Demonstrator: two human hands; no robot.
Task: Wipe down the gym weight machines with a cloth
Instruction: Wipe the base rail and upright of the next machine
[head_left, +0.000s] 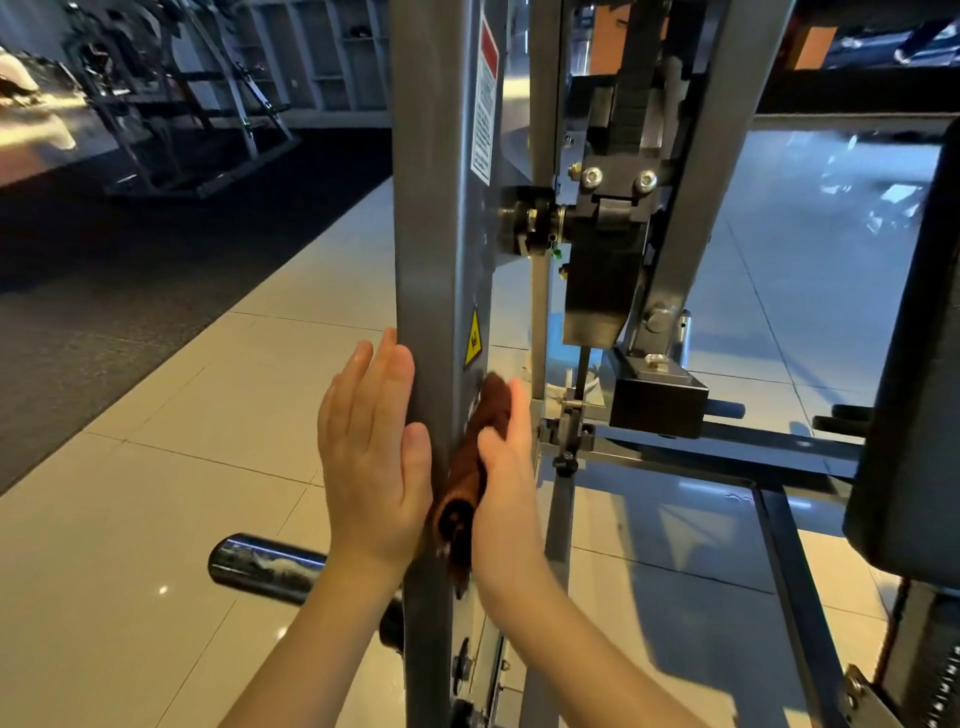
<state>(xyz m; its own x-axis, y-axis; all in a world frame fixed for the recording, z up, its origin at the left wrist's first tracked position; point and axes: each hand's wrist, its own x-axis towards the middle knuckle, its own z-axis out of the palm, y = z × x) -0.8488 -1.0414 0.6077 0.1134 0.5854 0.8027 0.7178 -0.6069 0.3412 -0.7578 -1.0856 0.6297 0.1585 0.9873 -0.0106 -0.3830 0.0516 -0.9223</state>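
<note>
The left hand (374, 452) lies flat with straight fingers on one side of the grey machine post (436, 234), and the right hand (506, 467), fingers straight, presses the brown cloth (462, 483) against the other side

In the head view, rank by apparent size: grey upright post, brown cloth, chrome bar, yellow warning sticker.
1. grey upright post, by far largest.
2-3. brown cloth and chrome bar look alike; the right hand hides part of the cloth, so unranked.
4. yellow warning sticker, smallest.
</note>
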